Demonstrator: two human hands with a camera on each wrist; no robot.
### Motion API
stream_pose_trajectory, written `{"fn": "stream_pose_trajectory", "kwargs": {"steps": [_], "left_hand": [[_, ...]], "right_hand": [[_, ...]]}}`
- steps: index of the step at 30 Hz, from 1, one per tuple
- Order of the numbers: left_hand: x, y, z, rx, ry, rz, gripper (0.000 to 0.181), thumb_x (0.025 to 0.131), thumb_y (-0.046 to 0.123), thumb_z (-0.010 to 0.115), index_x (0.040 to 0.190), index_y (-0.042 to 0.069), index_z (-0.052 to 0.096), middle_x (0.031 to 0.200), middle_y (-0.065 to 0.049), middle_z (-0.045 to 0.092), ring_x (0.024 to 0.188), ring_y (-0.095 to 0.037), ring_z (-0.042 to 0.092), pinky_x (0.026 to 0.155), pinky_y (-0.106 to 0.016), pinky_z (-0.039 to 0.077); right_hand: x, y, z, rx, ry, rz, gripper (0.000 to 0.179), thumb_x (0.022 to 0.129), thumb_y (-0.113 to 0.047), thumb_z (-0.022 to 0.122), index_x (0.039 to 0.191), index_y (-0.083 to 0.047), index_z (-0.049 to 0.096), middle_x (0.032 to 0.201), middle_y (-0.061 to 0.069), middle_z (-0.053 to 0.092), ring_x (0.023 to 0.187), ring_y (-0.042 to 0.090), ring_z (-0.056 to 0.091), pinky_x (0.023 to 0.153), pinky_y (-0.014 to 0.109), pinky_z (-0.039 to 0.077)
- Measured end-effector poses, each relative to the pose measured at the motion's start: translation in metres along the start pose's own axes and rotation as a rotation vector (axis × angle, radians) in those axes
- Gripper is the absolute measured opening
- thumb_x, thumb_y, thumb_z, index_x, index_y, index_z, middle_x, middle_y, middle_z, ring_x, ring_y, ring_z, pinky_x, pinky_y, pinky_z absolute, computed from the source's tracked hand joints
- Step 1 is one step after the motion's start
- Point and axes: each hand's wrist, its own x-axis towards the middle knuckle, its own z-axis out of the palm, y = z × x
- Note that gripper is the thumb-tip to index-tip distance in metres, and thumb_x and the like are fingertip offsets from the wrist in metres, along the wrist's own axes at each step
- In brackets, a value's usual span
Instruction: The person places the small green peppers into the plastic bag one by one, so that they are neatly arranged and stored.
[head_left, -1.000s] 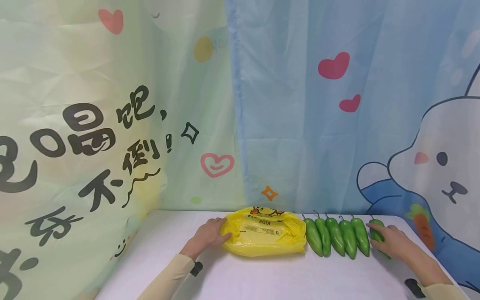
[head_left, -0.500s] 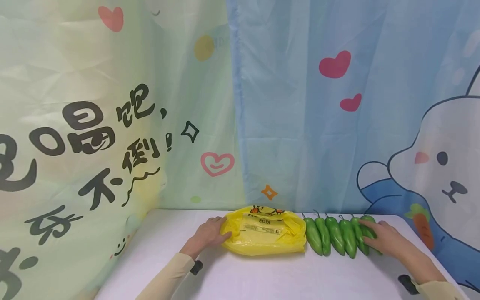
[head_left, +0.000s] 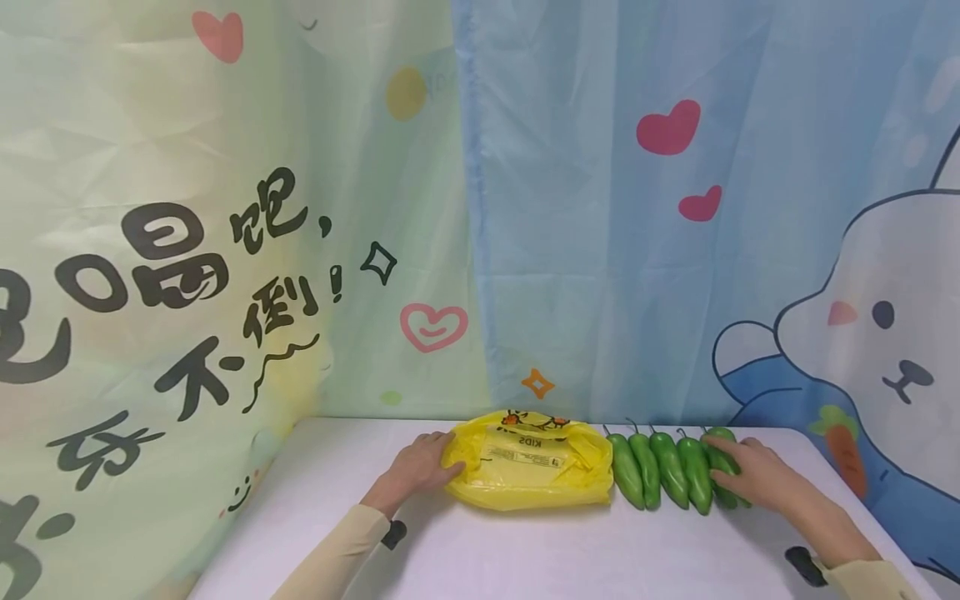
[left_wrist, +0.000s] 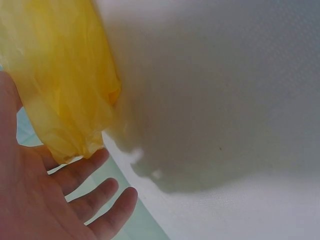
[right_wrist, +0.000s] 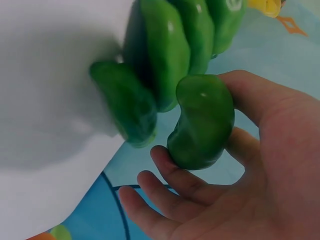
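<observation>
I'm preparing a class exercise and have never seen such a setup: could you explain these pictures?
There is no machine here: a person works bare-handed. The wide picture comes from a head camera; the closer two come from one camera on each wrist. On the white table lie a yellow bag and, beside it, a row of green peppers. The left hand touches the bag's end; whether it grips is unclear. The right hand holds one pepper between thumb and fingers.
</observation>
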Motion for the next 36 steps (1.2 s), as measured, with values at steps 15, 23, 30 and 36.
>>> {"fn": "stream_pose_trajectory", "kwargs": {"steps": [15, 23, 30, 36], "left_hand": [[0.0, 0.001, 0.002, -0.006, 0.004, 0.0, 0.069, 0.095, 0.051, 0.059, 0.148, 0.008, 0.049, 0.148, -0.015, 0.052, 0.136, -0.036, 0.049, 0.11, -0.053, 0.045], [0.0, 0.003, 0.001, 0.003, 0.02, 0.023, 0.068, 0.095, 0.049, 0.058, 0.147, 0.007, 0.049, 0.148, -0.016, 0.053, 0.136, -0.037, 0.049, 0.11, -0.053, 0.045], [0.0, 0.006, -0.002, -0.001, 0.016, 0.017, 0.068, 0.094, 0.051, 0.059, 0.147, 0.008, 0.049, 0.148, -0.016, 0.053, 0.136, -0.036, 0.049, 0.11, -0.053, 0.045], [-0.001, 0.003, 0.001, -0.013, 0.007, 0.009, 0.069, 0.094, 0.051, 0.059, 0.147, 0.008, 0.049, 0.147, -0.016, 0.053, 0.136, -0.037, 0.049, 0.11, -0.054, 0.045]], "right_hand": [[0.0, -0.029, 0.001, 0.005, 0.037, -0.055, 0.059, 0.087, -0.022, 0.074, 0.137, 0.002, 0.055, 0.108, 0.036, 0.06, 0.094, 0.049, 0.062, 0.075, 0.064, 0.055], [0.002, -0.036, 0.003, 0.005, 0.043, -0.069, 0.058, 0.087, -0.021, 0.074, 0.137, 0.002, 0.056, 0.115, 0.04, 0.059, 0.102, 0.058, 0.059, 0.081, 0.069, 0.052], [0.005, -0.043, 0.004, 0.025, 0.021, -0.056, 0.059, 0.088, -0.022, 0.073, 0.139, 0.0, 0.054, 0.119, 0.04, 0.057, 0.106, 0.058, 0.058, 0.082, 0.069, 0.052], [0.007, -0.051, 0.007, 0.02, 0.02, -0.074, 0.058, 0.088, -0.022, 0.073, 0.139, -0.001, 0.054, 0.118, 0.037, 0.06, 0.107, 0.056, 0.058, 0.083, 0.068, 0.052]]}}
